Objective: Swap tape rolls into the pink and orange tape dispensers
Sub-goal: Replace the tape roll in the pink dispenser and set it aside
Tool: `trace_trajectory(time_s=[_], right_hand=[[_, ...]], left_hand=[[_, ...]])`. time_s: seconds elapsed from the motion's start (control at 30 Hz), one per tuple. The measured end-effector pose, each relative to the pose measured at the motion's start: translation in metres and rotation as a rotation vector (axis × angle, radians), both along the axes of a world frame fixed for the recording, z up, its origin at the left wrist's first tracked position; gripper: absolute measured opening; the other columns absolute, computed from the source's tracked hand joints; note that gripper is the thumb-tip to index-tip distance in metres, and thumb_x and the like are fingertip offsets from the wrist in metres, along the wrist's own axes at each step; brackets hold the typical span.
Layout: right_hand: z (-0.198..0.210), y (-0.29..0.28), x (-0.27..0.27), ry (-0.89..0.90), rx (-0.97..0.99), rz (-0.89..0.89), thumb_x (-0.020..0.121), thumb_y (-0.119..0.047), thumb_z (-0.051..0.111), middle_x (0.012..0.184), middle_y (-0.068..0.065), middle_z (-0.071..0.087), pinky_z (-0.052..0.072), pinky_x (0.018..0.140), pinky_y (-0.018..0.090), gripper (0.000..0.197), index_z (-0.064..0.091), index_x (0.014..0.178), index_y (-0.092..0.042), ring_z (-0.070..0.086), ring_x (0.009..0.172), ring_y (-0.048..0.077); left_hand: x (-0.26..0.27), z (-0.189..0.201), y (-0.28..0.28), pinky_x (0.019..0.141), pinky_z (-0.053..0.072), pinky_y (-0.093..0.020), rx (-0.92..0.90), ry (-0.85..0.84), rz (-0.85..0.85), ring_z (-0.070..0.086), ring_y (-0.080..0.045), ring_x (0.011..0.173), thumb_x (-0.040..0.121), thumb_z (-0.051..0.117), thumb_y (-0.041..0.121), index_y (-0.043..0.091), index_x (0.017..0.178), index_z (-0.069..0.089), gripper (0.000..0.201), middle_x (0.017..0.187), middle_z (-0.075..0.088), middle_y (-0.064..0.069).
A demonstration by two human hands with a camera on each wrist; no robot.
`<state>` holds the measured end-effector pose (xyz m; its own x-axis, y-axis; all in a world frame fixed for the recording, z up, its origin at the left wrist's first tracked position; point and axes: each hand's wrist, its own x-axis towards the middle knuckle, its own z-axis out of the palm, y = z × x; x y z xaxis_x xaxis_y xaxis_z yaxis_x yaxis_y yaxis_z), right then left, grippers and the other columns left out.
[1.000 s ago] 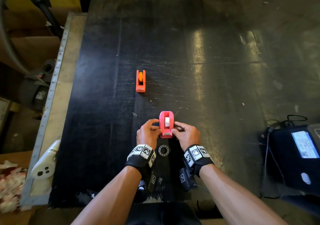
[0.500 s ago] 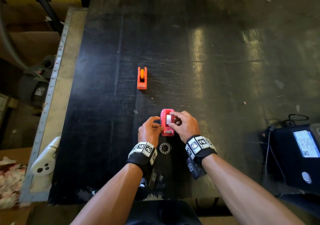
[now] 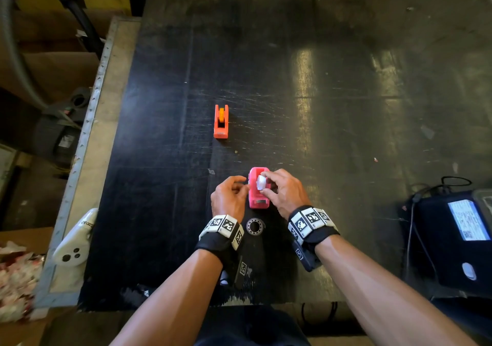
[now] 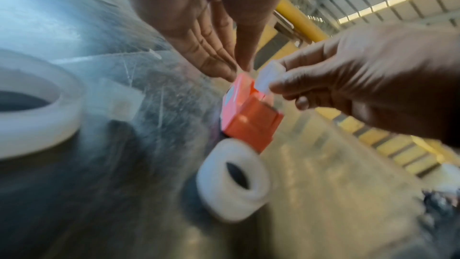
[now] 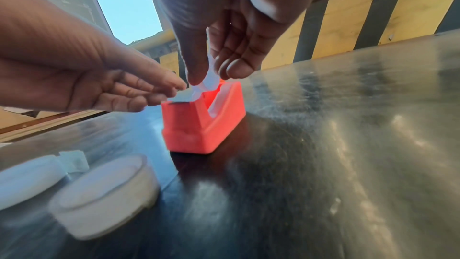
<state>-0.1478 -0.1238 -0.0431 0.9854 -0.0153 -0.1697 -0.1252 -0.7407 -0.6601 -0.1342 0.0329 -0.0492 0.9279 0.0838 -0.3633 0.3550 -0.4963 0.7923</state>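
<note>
The pink dispenser [image 3: 257, 197] [image 5: 199, 131] stands on the black table in front of me. My right hand [image 3: 264, 183] [image 5: 206, 78] pinches its white tape roll [image 3: 259, 183] [image 4: 267, 75] between thumb and fingers; the roll sits tilted, partly above the dispenser's slot. My left hand [image 3: 241, 187] [image 5: 171, 90] touches the dispenser's left side with nearly straight fingers. Farther back and to the left stands the orange dispenser [image 3: 221, 121] with an orange roll in it. A spare roll [image 3: 255, 226] [image 4: 234, 182] lies just behind the pink dispenser, between my wrists.
A second, larger white roll [image 4: 37, 105] lies near my left wrist. A white controller [image 3: 74, 241] rests on the metal ledge at the table's left edge. A black device [image 3: 458, 239] with cables sits at the right. The black table top [image 3: 346, 105] stretches far back.
My right hand has moved from the dispenser's right side onto the white roll and pinched it, tilting it up out of the slot. My left hand has stayed at the left side.
</note>
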Motion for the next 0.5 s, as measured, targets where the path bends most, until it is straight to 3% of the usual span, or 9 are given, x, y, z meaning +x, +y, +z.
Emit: trace_trajectory(time_s=[0.1, 0.33, 0.5], right_hand=[[0.007, -0.001, -0.008, -0.037, 0.019, -0.001, 0.083, -0.017, 0.071, 0.105, 0.009, 0.066, 0.051, 0.084, 0.036, 0.041, 0.065, 0.123, -0.012, 0.062, 0.094, 0.024], [0.021, -0.004, -0.036, -0.099, 0.04, -0.004, 0.083, -0.018, 0.073, 0.104, 0.006, 0.067, 0.045, 0.081, 0.023, 0.041, 0.066, 0.123, -0.013, 0.063, 0.092, 0.021], [0.026, -0.007, -0.053, -0.108, 0.059, -0.008, 0.081, -0.017, 0.074, 0.104, 0.006, 0.067, 0.04, 0.082, 0.018, 0.041, 0.067, 0.122, -0.014, 0.062, 0.092, 0.02]], left_hand=[[-0.004, 0.009, -0.001, 0.077, 0.058, -0.022, -0.091, -0.025, 0.003, 0.073, -0.01, 0.082, 0.09, 0.072, 0.019, 0.023, 0.102, 0.078, 0.014, 0.086, 0.076, 0.008], [-0.022, 0.019, -0.003, 0.078, 0.064, -0.037, -0.169, -0.025, -0.06, 0.076, -0.012, 0.082, 0.088, 0.075, 0.019, 0.023, 0.095, 0.079, 0.009, 0.086, 0.078, 0.004], [-0.043, 0.029, -0.004, 0.074, 0.063, -0.03, -0.164, -0.045, -0.052, 0.076, -0.016, 0.079, 0.088, 0.075, 0.018, 0.017, 0.094, 0.079, 0.006, 0.084, 0.078, -0.001]])
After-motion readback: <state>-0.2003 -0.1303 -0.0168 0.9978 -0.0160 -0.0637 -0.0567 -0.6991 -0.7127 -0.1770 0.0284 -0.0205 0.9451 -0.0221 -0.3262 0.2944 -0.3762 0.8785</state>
